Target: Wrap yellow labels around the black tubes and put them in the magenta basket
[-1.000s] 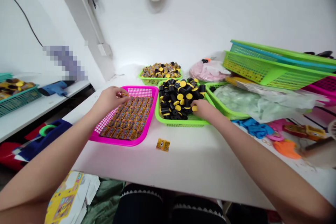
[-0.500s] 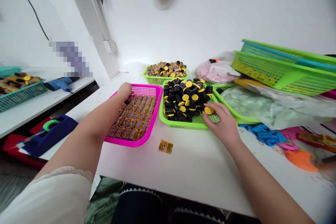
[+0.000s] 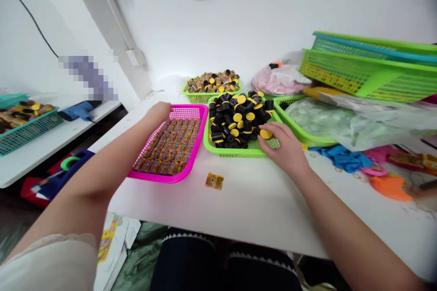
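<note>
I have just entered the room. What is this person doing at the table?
At the table, the person's right hand holds a yellow-ended piece at the front right of a green basket heaped with black-and-yellow pieces. The left hand is at the far left corner of a pink basket, where patterned pieces lie in rows; what it holds, if anything, is hidden. A flat yellow label lies in front of the baskets.

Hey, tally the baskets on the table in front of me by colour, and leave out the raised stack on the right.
Pink basket: 1
Green baskets: 3 (the middle one, the one behind it, the one on its right)
Total: 4
</note>
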A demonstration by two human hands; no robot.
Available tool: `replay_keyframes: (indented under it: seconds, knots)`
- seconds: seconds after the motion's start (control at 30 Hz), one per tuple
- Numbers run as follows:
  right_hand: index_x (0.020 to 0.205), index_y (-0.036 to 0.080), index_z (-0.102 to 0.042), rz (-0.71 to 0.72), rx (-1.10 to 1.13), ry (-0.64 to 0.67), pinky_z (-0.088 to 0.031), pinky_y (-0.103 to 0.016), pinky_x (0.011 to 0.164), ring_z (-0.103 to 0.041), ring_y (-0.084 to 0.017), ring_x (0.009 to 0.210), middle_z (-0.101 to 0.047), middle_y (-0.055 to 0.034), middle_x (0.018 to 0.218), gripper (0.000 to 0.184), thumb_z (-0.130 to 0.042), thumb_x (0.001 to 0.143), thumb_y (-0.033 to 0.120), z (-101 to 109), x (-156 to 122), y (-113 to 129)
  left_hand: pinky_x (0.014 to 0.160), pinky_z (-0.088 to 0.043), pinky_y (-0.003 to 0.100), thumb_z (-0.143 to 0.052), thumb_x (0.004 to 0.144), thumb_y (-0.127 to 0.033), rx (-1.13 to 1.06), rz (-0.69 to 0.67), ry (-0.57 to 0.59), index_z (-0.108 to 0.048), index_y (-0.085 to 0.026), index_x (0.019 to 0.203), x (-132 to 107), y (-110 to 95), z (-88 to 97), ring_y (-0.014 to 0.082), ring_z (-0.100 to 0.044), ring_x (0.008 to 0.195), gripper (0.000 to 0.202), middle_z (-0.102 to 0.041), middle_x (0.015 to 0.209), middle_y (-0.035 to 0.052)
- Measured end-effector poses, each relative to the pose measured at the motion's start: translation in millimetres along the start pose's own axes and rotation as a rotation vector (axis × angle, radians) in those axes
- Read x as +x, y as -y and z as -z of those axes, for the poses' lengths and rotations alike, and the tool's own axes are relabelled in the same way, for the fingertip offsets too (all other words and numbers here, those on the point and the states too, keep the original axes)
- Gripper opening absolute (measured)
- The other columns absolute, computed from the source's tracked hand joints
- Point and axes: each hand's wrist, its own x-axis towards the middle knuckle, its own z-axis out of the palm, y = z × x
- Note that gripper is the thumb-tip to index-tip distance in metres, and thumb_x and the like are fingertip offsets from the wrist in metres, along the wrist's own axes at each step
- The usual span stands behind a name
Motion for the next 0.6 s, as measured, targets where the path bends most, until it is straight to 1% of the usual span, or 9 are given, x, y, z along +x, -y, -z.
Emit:
replay_keyframes:
  seconds: [0.1, 0.13, 0.2, 0.23, 0.3, 0.4, 0.43, 0.5, 0.6]
  knots:
    - [0.114, 0.025, -0.063, 0.06, 0.006, -0.036, -0.054, -0.044, 0.099, -0.065, -0.025, 0.109, -0.064, -0.0112, 0.113, 0.026, -0.059, 0.089, 0.021, 1, -1, 1, 0.101, -0.047, 0.047, -0.047, 0.099, -0.029, 0.035, -0.121, 0.006, -0.061, -0.013, 0.121, -59, -29, -1.8, 0.0308, -0.06, 0.116, 0.031, -0.065, 0.121, 0.0157]
    - [0.114, 0.025, -0.063, 0.075, 0.008, -0.044, -0.054, -0.043, 0.099, -0.065, -0.025, 0.11, -0.064, -0.0113, 0.113, 0.026, -0.059, 0.089, 0.021, 1, -2, 1, 0.1, -0.047, 0.047, -0.044, 0.1, -0.03, 0.05, -0.258, 0.029, -0.061, -0.014, 0.123, -85, -39, -9.5, 0.0313, -0.062, 0.115, 0.032, -0.065, 0.122, 0.0167]
    - [0.114, 0.025, -0.063, 0.091, 0.013, -0.038, -0.054, -0.043, 0.099, -0.065, -0.025, 0.109, -0.064, -0.0111, 0.113, 0.026, -0.059, 0.089, 0.02, 1, -3, 1, 0.099, -0.05, 0.046, -0.043, 0.099, -0.033, 0.025, -0.554, 0.177, -0.06, -0.016, 0.127, -140, -56, -34.8, 0.0314, -0.064, 0.114, 0.036, -0.065, 0.126, 0.0182]
    - [0.114, 0.025, -0.063, 0.092, 0.017, -0.025, -0.054, -0.043, 0.098, -0.065, -0.025, 0.109, -0.064, -0.0108, 0.114, 0.026, -0.059, 0.089, 0.02, 1, -4, 1, 0.101, -0.05, 0.046, -0.047, 0.097, -0.038, -0.002, -0.638, 0.226, -0.058, -0.016, 0.13, -164, -61, -50.6, 0.0327, -0.063, 0.119, 0.041, -0.061, 0.134, 0.0197]
    - [0.114, 0.026, -0.063, 0.087, 0.028, 0.009, -0.054, -0.042, 0.097, -0.066, -0.024, 0.108, -0.064, -0.01, 0.114, 0.026, -0.059, 0.089, 0.02, 0, -6, 1, 0.109, -0.044, 0.051, -0.054, 0.093, -0.047, 0.044, -0.685, 0.286, -0.049, -0.011, 0.141, -205, -66, -82.9, 0.0384, -0.049, 0.136, 0.06, -0.048, 0.147, 0.025]
    - [0.114, 0.026, -0.063, 0.078, 0.045, 0.036, -0.054, -0.041, 0.097, -0.066, -0.024, 0.108, -0.065, -0.0094, 0.115, 0.026, -0.058, 0.089, 0.02, 0, -7, 1, 0.113, -0.04, 0.054, -0.057, 0.089, -0.056, 0.156, -0.689, 0.292, -0.038, 0.001, 0.147, -246, -58, -117.5, 0.0422, -0.036, 0.143, 0.083, -0.037, 0.151, 0.0314]
    - [0.114, 0.026, -0.063, 0.077, 0.051, 0.037, -0.054, -0.041, 0.097, -0.066, -0.024, 0.108, -0.065, -0.0094, 0.115, 0.027, -0.058, 0.089, 0.02, 0, -7, 1, 0.112, -0.042, 0.053, -0.057, 0.091, -0.053, 0.198, -0.705, 0.264, -0.038, 0.002, 0.146, -257, -52, -123.0, 0.0419, -0.038, 0.141, 0.08, -0.038, 0.15, 0.0318]
    - [0.114, 0.026, -0.063, 0.081, 0.063, 0.029, -0.054, -0.04, 0.097, -0.066, -0.024, 0.108, -0.064, -0.0095, 0.115, 0.027, -0.058, 0.089, 0.02, 0, -6, 1, 0.108, -0.048, 0.049, -0.054, 0.094, -0.035, 0.275, -0.785, 0.183, -0.045, 0.0, 0.143, -278, -42, -123.5, 0.0387, -0.048, 0.135, 0.06, -0.047, 0.145, 0.029]
    - [0.114, 0.026, -0.064, 0.092, 0.08, 0.012, -0.055, -0.041, 0.097, -0.066, -0.024, 0.107, -0.065, -0.0094, 0.114, 0.028, -0.059, 0.088, 0.019, 1, -5, 1, 0.099, -0.056, 0.036, -0.044, 0.094, -0.01, 0.247, -0.968, 0.119, -0.057, -0.005, 0.132, -293, -37, -100.1, 0.028, -0.065, 0.12, 0.041, -0.066, 0.129, 0.0199]
